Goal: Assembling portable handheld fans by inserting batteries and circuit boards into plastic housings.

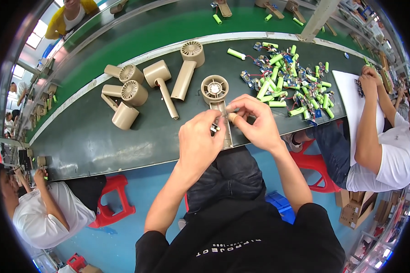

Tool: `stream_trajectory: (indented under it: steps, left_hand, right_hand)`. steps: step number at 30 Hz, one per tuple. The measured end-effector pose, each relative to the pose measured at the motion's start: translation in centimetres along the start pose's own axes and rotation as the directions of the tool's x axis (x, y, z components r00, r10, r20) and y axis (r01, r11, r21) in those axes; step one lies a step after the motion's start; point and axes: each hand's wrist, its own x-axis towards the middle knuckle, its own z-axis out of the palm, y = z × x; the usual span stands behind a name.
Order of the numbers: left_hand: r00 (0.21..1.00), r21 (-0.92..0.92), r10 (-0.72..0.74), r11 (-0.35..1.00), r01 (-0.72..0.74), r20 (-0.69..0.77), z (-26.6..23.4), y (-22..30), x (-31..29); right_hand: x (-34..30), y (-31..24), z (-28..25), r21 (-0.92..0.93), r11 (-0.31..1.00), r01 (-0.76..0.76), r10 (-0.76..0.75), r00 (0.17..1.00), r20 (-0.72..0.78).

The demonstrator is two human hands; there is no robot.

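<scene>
In front of me a tan handheld fan [214, 89] lies with its round head away from me and its handle [228, 136] opened, pointing at my body. My left hand [199, 139] is closed at the left side of the handle, fingertips pinched over it. A small dark and pale part [215, 128] shows between its fingers, too covered to name. My right hand [256, 122] pinches at the upper handle from the right, thumb and forefinger together. A tan band wraps one of its fingers. What its fingertips hold is hidden.
Several tan fan housings [134, 91] lie on the dark bench [91, 150] to the left. A heap of green battery cells with blue circuit boards [282, 82] spreads at the right. Co-workers sit on both sides, the right one beside a white sheet [349, 95]. Behind runs a green belt [155, 27].
</scene>
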Motion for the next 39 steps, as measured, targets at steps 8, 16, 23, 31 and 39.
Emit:
stream_trajectory:
  steps: [8,16,23,31,39]
  left_hand:
    - [0.898,-0.490,-0.430,0.765,0.419,0.097,-1.7,-0.3,1.1]
    - [0.858,-0.512,-0.501,0.710,0.484,0.117,-2.1,-1.0,0.5]
    - [0.924,-0.574,-0.374,0.741,0.350,0.081,-2.9,-2.2,-0.1]
    - [0.988,-0.248,-0.153,0.957,0.152,0.017,-2.8,-1.3,-0.3]
    - [0.971,-0.185,-0.235,0.953,0.240,0.052,-2.1,-1.3,0.7]
  right_hand:
    - [1.1,0.2,2.1,-0.238,0.937,0.256,-0.276,0.960,-0.054]
    - [1.1,0.6,2.8,-0.359,0.864,0.352,-0.387,0.922,-0.028]
    - [1.1,1.2,3.1,-0.352,0.858,0.375,-0.428,0.900,-0.084]
    - [1.2,0.9,2.7,-0.388,0.851,0.354,-0.399,0.916,-0.040]
    - [1.4,1.1,2.2,-0.415,0.810,0.415,-0.439,0.898,0.041]
